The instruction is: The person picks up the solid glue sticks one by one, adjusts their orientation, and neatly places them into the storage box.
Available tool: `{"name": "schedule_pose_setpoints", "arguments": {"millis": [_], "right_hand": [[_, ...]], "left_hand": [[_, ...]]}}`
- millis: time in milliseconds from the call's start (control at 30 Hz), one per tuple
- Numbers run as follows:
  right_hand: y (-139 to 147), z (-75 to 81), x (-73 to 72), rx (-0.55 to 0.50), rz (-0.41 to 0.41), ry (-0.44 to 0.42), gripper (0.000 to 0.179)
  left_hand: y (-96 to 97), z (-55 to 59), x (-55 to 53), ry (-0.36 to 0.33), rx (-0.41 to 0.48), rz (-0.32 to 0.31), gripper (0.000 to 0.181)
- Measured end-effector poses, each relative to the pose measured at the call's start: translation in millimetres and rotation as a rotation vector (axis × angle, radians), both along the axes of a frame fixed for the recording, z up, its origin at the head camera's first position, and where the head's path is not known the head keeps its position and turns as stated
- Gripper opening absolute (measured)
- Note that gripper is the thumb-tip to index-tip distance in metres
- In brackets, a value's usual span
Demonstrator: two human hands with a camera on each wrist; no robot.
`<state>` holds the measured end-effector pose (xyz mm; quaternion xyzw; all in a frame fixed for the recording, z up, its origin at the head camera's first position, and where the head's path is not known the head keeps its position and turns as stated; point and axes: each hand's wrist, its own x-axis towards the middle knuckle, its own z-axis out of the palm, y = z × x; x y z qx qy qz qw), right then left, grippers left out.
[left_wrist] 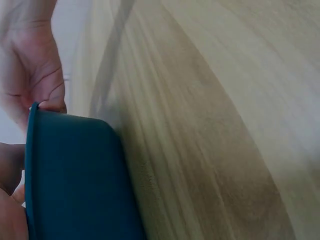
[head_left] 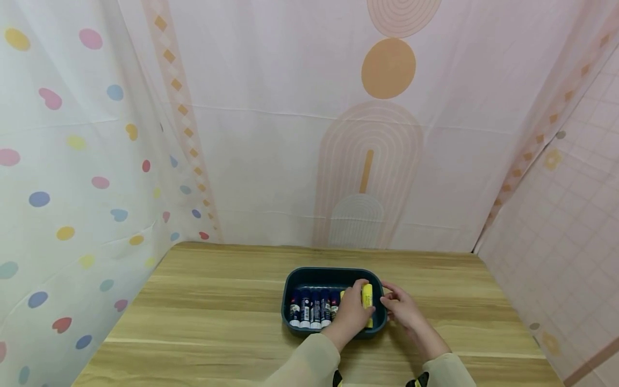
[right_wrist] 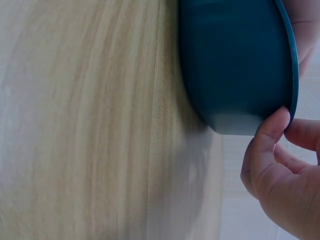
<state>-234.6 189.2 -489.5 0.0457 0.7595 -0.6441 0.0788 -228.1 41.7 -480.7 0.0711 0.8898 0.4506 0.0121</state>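
A dark teal plastic tray [head_left: 316, 273] sits on the table. Inside it lie several dark blue glue sticks [head_left: 316, 309] with white ends, side by side on the left. A yellow glue stick [head_left: 367, 294] lies at the tray's right end. My left hand [head_left: 352, 310] reaches over the front rim and holds this yellow stick, fingertips at its far end and thumb across its side. Another bit of yellow shows beside that hand, mostly hidden by it. My right hand [head_left: 403, 307] pinches the tray's right rim, thumb over the edge and fingers [right_wrist: 265, 145] against the outer wall.
The wood-grain table [head_left: 213, 301] extends to both sides of the tray. Behind it hangs a pale patterned curtain [head_left: 271, 177], with a dotted cloth [head_left: 72, 188] on the left and a checked one [head_left: 570, 242] on the right.
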Motion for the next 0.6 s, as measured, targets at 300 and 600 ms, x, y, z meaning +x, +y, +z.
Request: {"name": "schedule_pose_setpoints", "arguments": {"millis": [300, 600], "right_hand": [[0, -0.2, -0.3, -0.002, 0.002, -0.001, 0.043], [-1, 0.6, 0.1, -0.008, -0.011, 0.000, 0.043]], "left_hand": [[8.6, -5.8, 2.6, 0.133, -0.291, 0.060, 0.056], [11.2, -9.4, -1.8, 0.137, -0.455, 0.072, 0.056]]}}
